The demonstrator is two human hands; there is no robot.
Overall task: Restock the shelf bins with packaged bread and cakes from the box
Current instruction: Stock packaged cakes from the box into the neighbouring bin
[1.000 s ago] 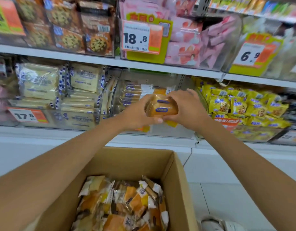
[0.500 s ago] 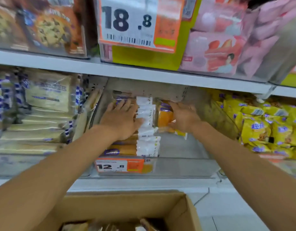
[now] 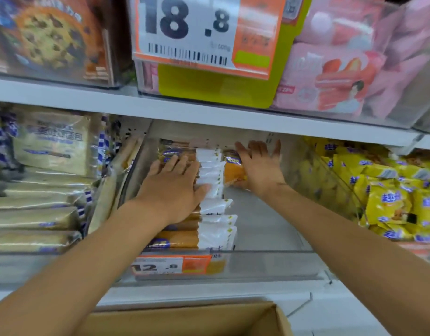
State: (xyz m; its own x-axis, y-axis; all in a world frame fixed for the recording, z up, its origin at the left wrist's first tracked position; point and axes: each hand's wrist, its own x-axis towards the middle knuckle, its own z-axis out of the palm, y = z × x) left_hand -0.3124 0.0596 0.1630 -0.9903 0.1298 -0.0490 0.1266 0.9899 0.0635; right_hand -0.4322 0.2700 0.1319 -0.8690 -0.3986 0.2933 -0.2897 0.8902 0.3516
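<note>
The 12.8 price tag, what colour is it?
The price tag is white and orange, best seen in the head view.

18.8 price tag (image 3: 192, 32) | 12.8 price tag (image 3: 171, 265) | cookie packs (image 3: 51, 40) | pink packs (image 3: 330, 76) | yellow packs (image 3: 390, 197)

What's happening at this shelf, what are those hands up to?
A person is restocking a clear plastic shelf bin with orange-and-white wrapped cakes. The left hand lies flat on the row of packs lined up along the bin's left side. The right hand, fingers spread, is against one more orange pack at the back, beside that row. In front of it the bin's grey floor shows bare. The brown cardboard box sits below the shelf.
</note>
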